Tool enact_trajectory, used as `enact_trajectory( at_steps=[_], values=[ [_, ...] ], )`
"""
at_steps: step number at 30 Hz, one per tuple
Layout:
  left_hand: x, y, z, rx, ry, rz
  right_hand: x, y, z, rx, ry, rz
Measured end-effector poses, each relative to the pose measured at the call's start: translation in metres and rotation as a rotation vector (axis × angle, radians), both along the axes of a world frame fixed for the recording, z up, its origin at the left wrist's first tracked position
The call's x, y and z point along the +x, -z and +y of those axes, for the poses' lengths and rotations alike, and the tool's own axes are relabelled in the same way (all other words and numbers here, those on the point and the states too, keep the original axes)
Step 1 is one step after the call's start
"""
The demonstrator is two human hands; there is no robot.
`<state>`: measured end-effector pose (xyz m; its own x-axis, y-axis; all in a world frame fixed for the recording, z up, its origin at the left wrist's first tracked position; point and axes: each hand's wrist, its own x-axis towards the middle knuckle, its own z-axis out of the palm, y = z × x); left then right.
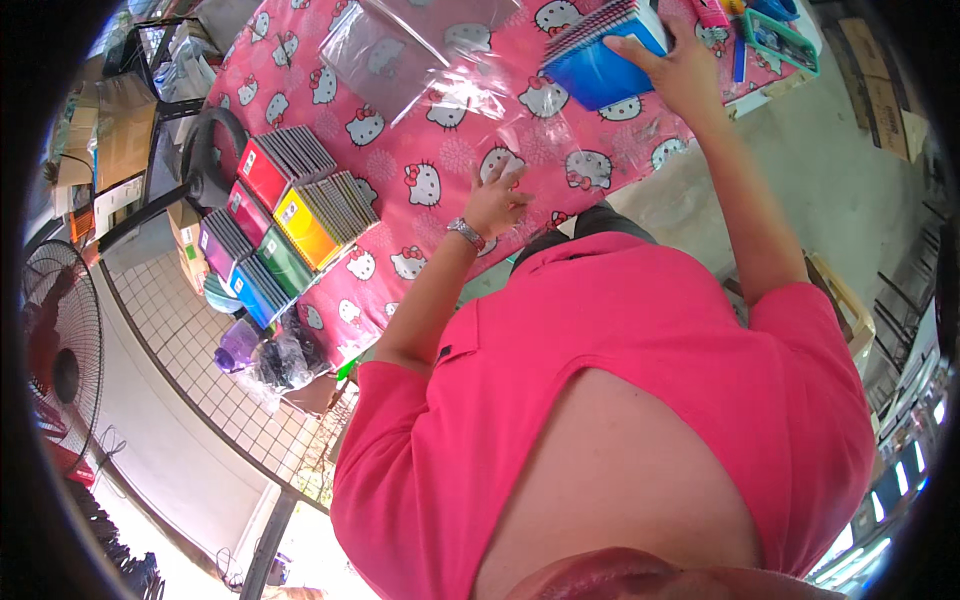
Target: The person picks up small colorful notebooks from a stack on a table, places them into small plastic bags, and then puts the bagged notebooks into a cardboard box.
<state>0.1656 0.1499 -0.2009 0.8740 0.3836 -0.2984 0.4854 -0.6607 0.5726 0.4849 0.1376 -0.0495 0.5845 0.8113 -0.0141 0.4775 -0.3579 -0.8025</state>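
At the far right of the table, my right hand (pixel 690 80) grips a stack of blue spiral notebooks (pixel 605 75). Its thumb lies over the blue cover, while the other fingers are partly hidden at the stack's right side. My left hand (pixel 497 207), with a watch (pixel 466 233) on the wrist, rests near the front edge of the table with its fingers apart and nothing in them. Just beyond it, clear plastic sheets (pixel 400 65) lie shiny and flat on the pink cartoon-cat tablecloth (pixel 395 210).
Stacked spiral notebooks in several colours, among them a yellow stack (pixel 310 225), stand at the table's left. A green tray (pixel 780 42) and a blue marker (pixel 739 60) are at the far right corner. A fan (pixel 65 370) and cardboard boxes (pixel 125 130) stand farther left.
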Motion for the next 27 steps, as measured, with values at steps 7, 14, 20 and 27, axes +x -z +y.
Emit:
enact_trajectory(
  at_steps=[7,14,20,27],
  values=[
    [-0.022,0.018,-0.016,0.061,0.115,-0.06,-0.093,0.083,0.006,-0.385,0.011,0.701],
    [-0.022,0.023,-0.03,0.135,0.089,-0.047,-0.103,0.171,0.0,-0.481,0.2,0.536],
    [-0.028,0.035,-0.032,0.083,0.032,-0.11,-0.1,0.162,0.002,-0.55,0.019,0.509],
    [-0.026,0.036,-0.034,0.07,0.0,-0.146,-0.1,0.157,0.025,-0.592,-0.128,0.073]
  ],
)
